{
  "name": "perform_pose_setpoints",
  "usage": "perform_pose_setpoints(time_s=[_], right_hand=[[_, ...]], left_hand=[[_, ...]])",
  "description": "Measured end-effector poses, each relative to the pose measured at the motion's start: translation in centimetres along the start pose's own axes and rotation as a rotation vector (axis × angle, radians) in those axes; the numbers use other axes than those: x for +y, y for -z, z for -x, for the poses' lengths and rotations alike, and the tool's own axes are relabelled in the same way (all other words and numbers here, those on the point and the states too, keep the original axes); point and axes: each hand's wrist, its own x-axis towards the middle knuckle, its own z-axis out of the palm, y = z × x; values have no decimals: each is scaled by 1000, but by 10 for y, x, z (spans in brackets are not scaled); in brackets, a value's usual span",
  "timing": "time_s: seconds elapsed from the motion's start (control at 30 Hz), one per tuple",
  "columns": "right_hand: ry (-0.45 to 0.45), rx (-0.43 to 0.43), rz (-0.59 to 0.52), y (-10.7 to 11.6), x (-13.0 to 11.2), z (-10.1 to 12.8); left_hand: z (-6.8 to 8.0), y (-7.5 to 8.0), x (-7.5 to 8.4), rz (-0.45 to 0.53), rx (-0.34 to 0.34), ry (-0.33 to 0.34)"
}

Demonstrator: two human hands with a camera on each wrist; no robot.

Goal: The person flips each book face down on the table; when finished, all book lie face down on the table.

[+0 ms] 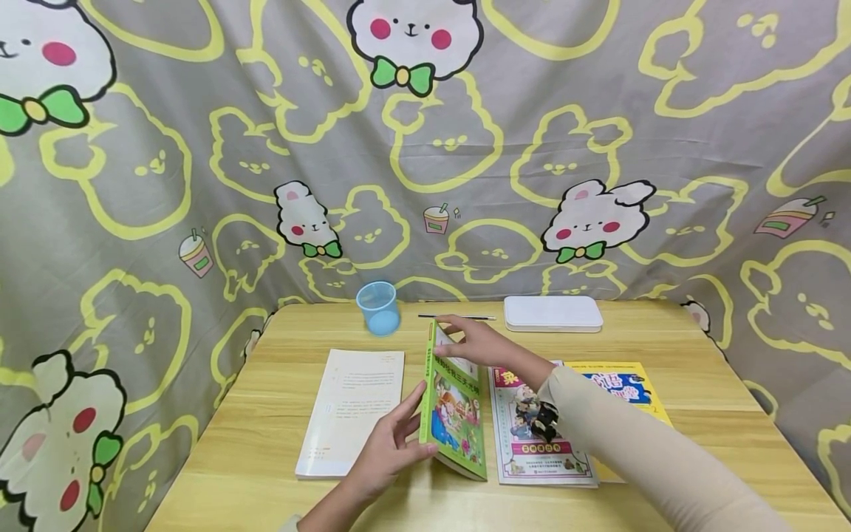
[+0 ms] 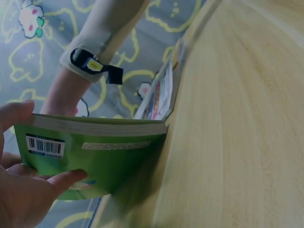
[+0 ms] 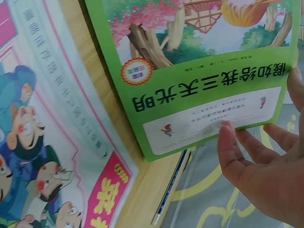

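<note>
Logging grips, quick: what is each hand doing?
Left hand: holds the green paperback book, tilted up on edge.
Right hand: grips the book's top edge.

Bkgd, my seat: grey cloth backdrop (image 1: pixel 598 111) w/ yellow bunny outlines, white bunnies w/ green bows. My light wood counter (image 1: pixel 698 443) in front. Even lighting.

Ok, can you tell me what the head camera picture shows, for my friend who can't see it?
Two hands hold a green book up on its edge on a wooden table: the left hand at its near end, the right hand at its far end. Other books lie flat beside it, and a blue cup stands behind.
</note>
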Motion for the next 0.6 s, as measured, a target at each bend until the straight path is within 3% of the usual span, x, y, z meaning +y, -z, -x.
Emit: perform_pose_setpoints(time_s=[0.6], right_hand=[[-37, -19, -149, 3, -16, -4]], left_hand=[[0, 0, 7, -54, 29, -83]])
